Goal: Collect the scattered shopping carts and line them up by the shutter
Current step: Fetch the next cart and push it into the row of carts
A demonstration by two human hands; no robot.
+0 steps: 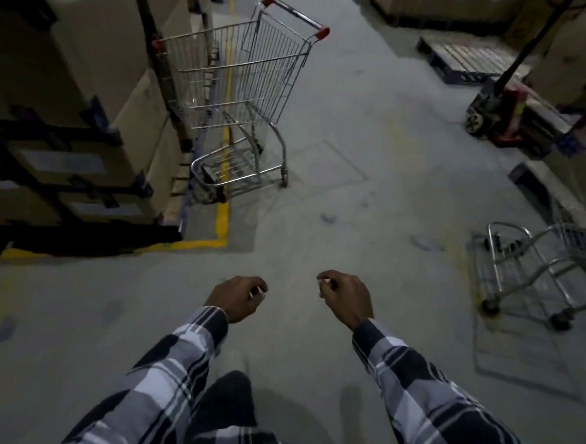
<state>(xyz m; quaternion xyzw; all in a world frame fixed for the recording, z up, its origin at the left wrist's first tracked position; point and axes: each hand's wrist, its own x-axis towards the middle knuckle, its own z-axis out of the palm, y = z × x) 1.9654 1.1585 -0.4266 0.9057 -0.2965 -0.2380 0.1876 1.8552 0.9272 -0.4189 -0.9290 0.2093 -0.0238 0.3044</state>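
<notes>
Dim warehouse aisle, grey concrete floor [357, 150] underfoot. Both arms out front in black-and-white plaid sleeves [180, 359]. Left hand [237, 297] low at centre, fingers loosely curled in, holding nothing. Right hand [347, 295] just beside it, a gap between, fingers likewise loosely curled with the tips drawn toward the thumb, nothing in the grip that can be made out. Neither hand touching anything. Ahead and to the left, 1 cart [238, 91] upright on its wheels, wire basket, red caps at the handle ends, handle facing away up the aisle, nose toward the camera. Parked right over the yellow line [222, 214] painted on the floor, hard beside the stacked boxes [70, 81] on the left. Well apart from both hands. Off to the right edge, a 2nd cart [536, 267], only partly in frame, lower frame and wheels showing, basket cut off by the edge. Farther back on the right, a pallet [466, 61] flat on the floor and a pallet jack [497, 110] with red body, handle slanting up out of frame. More boxes behind those, too dark and blurred to read.
</notes>
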